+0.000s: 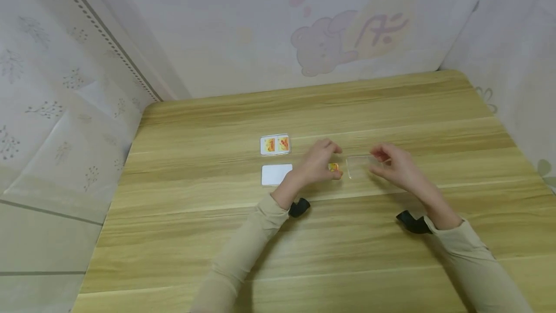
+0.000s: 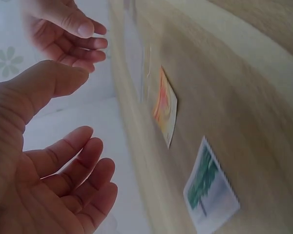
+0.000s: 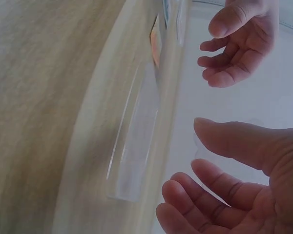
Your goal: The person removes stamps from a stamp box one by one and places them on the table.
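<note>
In the head view my left hand (image 1: 317,162) hovers over the table, thumb and fingers apart with nothing between them. A small orange stamp (image 1: 333,167) shows beside its fingertips. The left wrist view has that orange stamp (image 2: 166,109) near a stamp with a green tree (image 2: 210,190), which my left hand hides from the head camera. My right hand (image 1: 397,165) is held at the right end of a clear plastic case (image 1: 358,166), overlapping it in the head view. Seen from the right wrist, the clear case (image 3: 136,141) lies on the table, apart from the loosely bent fingers (image 3: 183,200).
Behind and left of my left hand lies a clear case with two orange stamps (image 1: 275,144). Nearer me is a white card-like rectangle (image 1: 274,175), partly behind my left wrist. Black curved pieces (image 1: 412,222) stick out at both cuffs. Patterned curtains (image 1: 243,37) border the wooden table (image 1: 347,274).
</note>
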A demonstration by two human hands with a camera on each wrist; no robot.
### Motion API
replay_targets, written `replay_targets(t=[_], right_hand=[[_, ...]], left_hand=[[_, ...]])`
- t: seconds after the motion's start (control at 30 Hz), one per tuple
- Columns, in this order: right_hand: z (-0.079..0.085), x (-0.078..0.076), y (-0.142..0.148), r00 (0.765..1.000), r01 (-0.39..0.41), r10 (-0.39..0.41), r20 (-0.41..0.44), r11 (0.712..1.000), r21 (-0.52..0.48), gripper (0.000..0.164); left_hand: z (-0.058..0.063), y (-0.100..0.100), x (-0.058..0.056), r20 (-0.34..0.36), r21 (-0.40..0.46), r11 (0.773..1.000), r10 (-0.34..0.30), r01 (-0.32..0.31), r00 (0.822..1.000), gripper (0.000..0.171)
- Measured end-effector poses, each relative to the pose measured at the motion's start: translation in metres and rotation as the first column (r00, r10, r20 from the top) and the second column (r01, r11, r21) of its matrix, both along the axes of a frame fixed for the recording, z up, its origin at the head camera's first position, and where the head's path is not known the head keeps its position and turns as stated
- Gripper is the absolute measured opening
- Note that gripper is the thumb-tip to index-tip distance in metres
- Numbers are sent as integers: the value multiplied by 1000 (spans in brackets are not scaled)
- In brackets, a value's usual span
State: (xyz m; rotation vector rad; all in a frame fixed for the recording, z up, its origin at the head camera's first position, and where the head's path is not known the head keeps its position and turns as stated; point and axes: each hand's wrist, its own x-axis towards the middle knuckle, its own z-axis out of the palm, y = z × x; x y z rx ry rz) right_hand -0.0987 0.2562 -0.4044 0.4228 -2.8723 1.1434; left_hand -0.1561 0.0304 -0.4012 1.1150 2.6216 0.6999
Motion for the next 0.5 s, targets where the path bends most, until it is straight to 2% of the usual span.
replay_targets(t=[0.17,0.3,0.5], right_hand=[[-1,1,4,998,-9,8,60,1000,26,41],[-2,2,6,994,-15,7,113,997,75,50],[-6,2,9,994,-21,8,108,992,125,56]], left_hand=[[-2,11,0,-46,-77,997,8,-12,999,58],[-5,17,0,-57,-139,990,25,-32,998,63],[-11,25,-1,-83,-214,976,32,-49,996,69]])
